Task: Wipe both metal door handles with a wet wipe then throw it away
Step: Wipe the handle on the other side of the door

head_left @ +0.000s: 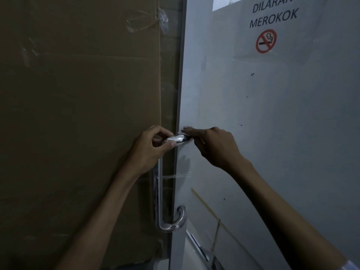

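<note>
The head view shows the first handle (176,140) being wiped at its top bend, the left hand (151,147) curled around it, the right hand (212,145) pinching a wipe (185,129) against it; next, I judge, wiping down the bar.

Dim, murky light, brown cardboard (78,114) darkest at left, small glare on metal handle (176,138), wide-angle bending at edges

Shiny metal handle (160,191), upright on door edge; wipe (185,128) at top.
</note>
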The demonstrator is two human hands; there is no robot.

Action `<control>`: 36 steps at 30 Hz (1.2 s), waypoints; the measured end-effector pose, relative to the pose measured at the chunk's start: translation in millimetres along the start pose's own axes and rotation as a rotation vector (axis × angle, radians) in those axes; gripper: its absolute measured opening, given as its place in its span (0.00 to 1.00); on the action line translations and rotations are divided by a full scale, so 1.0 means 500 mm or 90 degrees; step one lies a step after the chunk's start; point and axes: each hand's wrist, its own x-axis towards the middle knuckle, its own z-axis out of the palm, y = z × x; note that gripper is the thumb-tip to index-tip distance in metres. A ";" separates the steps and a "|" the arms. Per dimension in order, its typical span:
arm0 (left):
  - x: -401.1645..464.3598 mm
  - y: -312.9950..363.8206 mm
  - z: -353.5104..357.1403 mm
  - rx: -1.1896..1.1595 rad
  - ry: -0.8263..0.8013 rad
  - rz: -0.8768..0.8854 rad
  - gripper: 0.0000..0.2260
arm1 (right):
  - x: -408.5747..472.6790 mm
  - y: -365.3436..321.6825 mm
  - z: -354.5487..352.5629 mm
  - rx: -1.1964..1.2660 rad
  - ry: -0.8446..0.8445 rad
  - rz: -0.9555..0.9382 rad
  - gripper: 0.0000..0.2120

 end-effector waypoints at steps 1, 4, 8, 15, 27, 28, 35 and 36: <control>0.000 0.000 0.000 -0.002 0.004 0.001 0.07 | 0.002 0.001 0.000 -0.005 0.002 0.011 0.19; 0.000 -0.002 0.003 -0.004 0.006 0.001 0.07 | 0.008 -0.010 -0.006 -0.005 0.005 0.024 0.18; -0.003 -0.006 0.005 -0.009 -0.003 0.000 0.08 | -0.021 -0.051 0.015 0.037 0.054 -0.028 0.20; -0.008 -0.001 0.004 -0.025 0.008 -0.004 0.08 | -0.063 -0.045 0.081 0.088 0.226 0.021 0.23; -0.010 0.008 -0.001 -0.029 0.008 -0.005 0.10 | -0.119 -0.065 0.150 0.122 0.284 -0.039 0.20; -0.011 0.008 -0.001 -0.028 0.007 -0.007 0.10 | -0.119 -0.061 0.151 0.111 0.282 -0.051 0.20; -0.010 0.008 0.000 -0.015 0.011 -0.004 0.11 | -0.086 -0.065 0.130 0.145 0.296 0.038 0.20; -0.011 0.010 0.000 -0.022 0.011 -0.004 0.11 | -0.077 -0.072 0.122 0.146 0.289 0.031 0.20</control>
